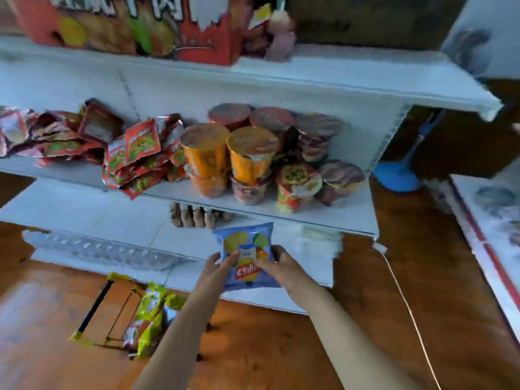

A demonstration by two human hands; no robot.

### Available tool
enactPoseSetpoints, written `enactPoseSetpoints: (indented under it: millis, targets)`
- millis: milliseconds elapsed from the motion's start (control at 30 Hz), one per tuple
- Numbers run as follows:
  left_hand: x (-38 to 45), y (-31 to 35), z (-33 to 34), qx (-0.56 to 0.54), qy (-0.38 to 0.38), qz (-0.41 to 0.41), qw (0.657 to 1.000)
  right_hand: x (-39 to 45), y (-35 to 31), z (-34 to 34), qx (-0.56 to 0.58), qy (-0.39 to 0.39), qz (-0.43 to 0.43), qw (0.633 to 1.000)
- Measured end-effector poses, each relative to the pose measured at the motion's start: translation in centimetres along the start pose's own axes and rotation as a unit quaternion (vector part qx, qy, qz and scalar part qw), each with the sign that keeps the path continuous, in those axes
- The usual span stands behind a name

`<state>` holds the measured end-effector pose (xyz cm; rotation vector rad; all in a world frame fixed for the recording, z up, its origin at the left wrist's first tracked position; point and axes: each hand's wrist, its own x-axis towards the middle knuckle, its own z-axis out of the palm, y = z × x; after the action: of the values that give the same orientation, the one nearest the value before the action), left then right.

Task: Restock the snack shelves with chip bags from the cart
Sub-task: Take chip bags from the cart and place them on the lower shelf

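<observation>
A blue chip bag [247,243] with yellow chips printed on it is held upright in front of the white bottom shelf [92,212]. My left hand [218,267] grips its left edge, thumb on the front. My right hand [277,264] grips its right edge. Down at the lower left stands the cart [112,311], a yellow and black wire frame on the wooden floor, with green and yellow chip bags [152,313] in it. The view is blurred.
The middle shelf [332,212] holds red snack packets [135,153] and stacked noodle cups [253,156]. A clear plastic tray [98,249] lies on the bottom shelf. A big red box [135,21] sits on top. A blue mop [399,173] and a white cable [408,305] are at the right.
</observation>
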<state>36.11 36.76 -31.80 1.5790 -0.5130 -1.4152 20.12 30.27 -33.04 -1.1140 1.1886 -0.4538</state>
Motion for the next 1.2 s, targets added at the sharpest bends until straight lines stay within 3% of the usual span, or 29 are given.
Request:
enactPoseSetpoints:
  millis: [233,533,733,933,1100,1200]
  targets:
    - [-0.7,0.4,20.4,0.128,-0.185,0.039,0.974,-8.8,1.6,-19.4,0.109,0.142,-0.025,0.983]
    - [-4.8,-4.1,46.7,0.198,-0.339,0.059,0.918,-20.8,8.5,-40.2,0.234,0.325,-0.077,0.913]
    - [-7.1,-6.7,58.9,0.212,-0.423,0.015,0.881,-26.0,11.6,-49.5,0.283,0.413,-0.097,0.86]
    - [-4.5,-5.9,70.7,0.26,-0.5,0.022,0.826,-25.8,12.8,-57.7,0.306,0.507,-0.092,0.801]
    - [-1.1,-4.1,79.7,0.255,-0.53,0.015,0.808,-23.7,10.5,-64.6,0.301,0.56,-0.094,0.766]
    - [-0.2,-2.3,84.9,0.261,-0.573,0.004,0.777,-23.7,8.7,-68.5,0.295,0.595,-0.1,0.741]
